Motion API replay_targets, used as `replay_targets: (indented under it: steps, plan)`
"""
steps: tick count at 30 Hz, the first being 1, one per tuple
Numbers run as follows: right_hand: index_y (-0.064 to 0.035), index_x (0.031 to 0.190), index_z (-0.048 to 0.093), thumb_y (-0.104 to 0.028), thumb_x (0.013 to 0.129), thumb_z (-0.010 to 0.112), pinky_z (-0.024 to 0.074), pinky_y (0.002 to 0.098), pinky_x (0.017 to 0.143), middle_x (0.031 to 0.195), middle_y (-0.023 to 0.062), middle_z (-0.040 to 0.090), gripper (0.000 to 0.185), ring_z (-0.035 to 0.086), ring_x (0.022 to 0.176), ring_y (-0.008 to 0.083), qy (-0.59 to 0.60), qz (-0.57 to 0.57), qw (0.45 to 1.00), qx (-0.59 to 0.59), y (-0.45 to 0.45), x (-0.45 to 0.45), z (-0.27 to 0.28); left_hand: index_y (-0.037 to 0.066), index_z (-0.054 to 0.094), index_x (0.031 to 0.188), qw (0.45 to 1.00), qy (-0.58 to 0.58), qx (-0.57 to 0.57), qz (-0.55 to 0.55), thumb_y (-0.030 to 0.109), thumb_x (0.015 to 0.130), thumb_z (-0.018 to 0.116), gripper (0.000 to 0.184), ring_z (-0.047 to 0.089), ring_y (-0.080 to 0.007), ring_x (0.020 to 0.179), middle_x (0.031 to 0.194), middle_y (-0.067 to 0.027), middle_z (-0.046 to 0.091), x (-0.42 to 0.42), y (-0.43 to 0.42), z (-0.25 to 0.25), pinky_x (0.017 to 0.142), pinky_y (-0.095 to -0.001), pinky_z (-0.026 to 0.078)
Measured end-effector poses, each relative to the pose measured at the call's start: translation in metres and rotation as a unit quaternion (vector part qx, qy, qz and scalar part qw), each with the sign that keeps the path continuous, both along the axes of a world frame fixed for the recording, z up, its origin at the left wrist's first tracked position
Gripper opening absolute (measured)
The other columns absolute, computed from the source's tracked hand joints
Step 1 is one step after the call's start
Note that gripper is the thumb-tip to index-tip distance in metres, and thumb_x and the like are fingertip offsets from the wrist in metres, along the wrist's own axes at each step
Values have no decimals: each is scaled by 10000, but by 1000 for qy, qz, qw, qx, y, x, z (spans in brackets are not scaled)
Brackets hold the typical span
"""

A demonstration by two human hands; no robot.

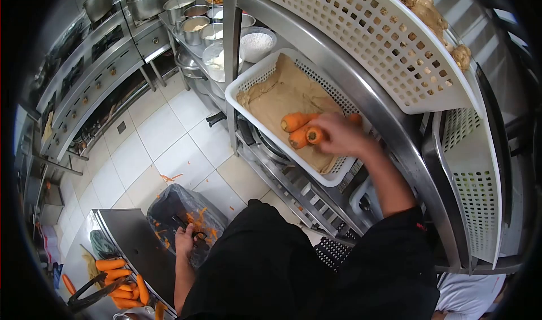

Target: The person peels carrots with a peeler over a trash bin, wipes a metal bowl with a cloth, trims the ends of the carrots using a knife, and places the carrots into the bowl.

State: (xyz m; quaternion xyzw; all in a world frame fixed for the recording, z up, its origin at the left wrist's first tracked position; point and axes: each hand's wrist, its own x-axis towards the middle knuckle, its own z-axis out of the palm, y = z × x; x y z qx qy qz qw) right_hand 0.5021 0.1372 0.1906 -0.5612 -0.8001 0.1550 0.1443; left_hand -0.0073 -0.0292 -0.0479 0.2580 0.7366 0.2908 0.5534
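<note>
My right hand (340,135) reaches into a white plastic basket (230,92) on the metal shelf, its fingers closed around a carrot. Several orange carrots (298,122) lie together there on brown paper (271,99). My left hand (184,241) is low beside my leg, closed on a slim black tool (199,236) whose exact kind I cannot make out. Beneath that hand is a bin (161,198) lined with a clear bag, with orange carrot peelings (209,232) inside.
More carrots (117,280) lie on the steel counter (84,252) at lower left. A white basket of ginger (367,32) sits on the upper shelf. Bowls and metal pots (195,29) fill the far shelf. Peel scraps (171,177) lie on the tiled floor. Another person's white shirt (468,294) shows at lower right.
</note>
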Motion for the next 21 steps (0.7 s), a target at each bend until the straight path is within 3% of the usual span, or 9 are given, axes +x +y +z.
replay_targets:
  steps: [2, 6, 7, 8, 10, 12, 14, 19, 21]
  plan:
    - [-113, 1193, 615, -130, 759, 732, 492, 390, 924, 1057, 127, 627, 450, 621, 987, 313, -163, 75, 982, 61, -11, -17, -5, 59, 522, 853, 1000, -5, 15, -1, 312, 945, 643, 295, 490, -90, 469, 634, -10, 541, -5, -2, -6, 424, -254, 368]
    - [-98, 1184, 610, -160, 763, 761, 491, 384, 919, 1150, 117, 609, 451, 600, 1054, 308, -2, -84, 996, 9, 3, -13, 20, 55, 519, 846, 1000, 21, 19, -12, 304, 946, 641, 295, 502, -91, 481, 653, -15, 556, -12, -6, 0, 435, -258, 377]
    - [-93, 1181, 585, -184, 797, 753, 491, 352, 907, 1139, 97, 607, 429, 599, 1043, 258, 124, -175, 976, -44, 0, -29, 54, 53, 518, 845, 1000, 20, 19, -8, 309, 945, 642, 302, 504, -93, 481, 652, -16, 556, -15, -9, -1, 437, -259, 382]
    - [-54, 1214, 566, -213, 846, 736, 478, 325, 940, 1145, 110, 622, 435, 605, 1097, 230, 266, -134, 954, -19, 5, -19, 52, 50, 516, 845, 1000, 20, 19, -4, 314, 944, 644, 310, 507, -96, 480, 651, -17, 557, -19, -11, -4, 440, -261, 387]
    - [-41, 1194, 538, -229, 856, 742, 513, 355, 900, 1109, 111, 622, 437, 640, 1047, 245, 355, -155, 921, -31, 1, -36, 83, 45, 513, 847, 1000, 21, 16, 9, 324, 942, 645, 323, 515, -99, 493, 664, -25, 563, -26, -16, -2, 451, -263, 400]
    - [-33, 1167, 519, -221, 885, 714, 551, 396, 856, 1065, 136, 636, 391, 663, 1016, 268, 578, -95, 794, -165, -5, -75, 82, 42, 510, 851, 999, 26, 8, 32, 333, 941, 645, 334, 528, -99, 519, 690, -37, 574, -29, -16, 9, 468, -264, 414]
    - [-47, 1196, 504, -183, 923, 648, 577, 410, 814, 1076, 151, 631, 338, 678, 948, 285, 639, -30, 707, -302, -4, -117, 49, 76, 537, 922, 992, 8, 95, 83, 339, 940, 638, 282, 475, -78, 547, 737, 7, 528, -28, -10, 28, 469, -227, 377]
    - [-63, 1230, 529, -394, 952, 425, 507, 371, 749, 1006, 104, 624, 445, 607, 787, 225, 647, 20, 460, -608, -23, -257, -43, 65, 570, 1073, 945, -122, 213, 216, 305, 965, 609, 266, 503, -60, 650, 820, 18, 552, -22, 3, 132, 527, -230, 414]
    - [-68, 1257, 518, -394, 953, 440, 510, 368, 743, 970, 101, 611, 452, 601, 789, 216, 624, -19, 442, -644, -33, -305, -75, 85, 563, 1116, 925, -156, 258, 229, 286, 980, 591, 244, 499, -43, 671, 821, 38, 556, -25, 1, 150, 531, -215, 408]
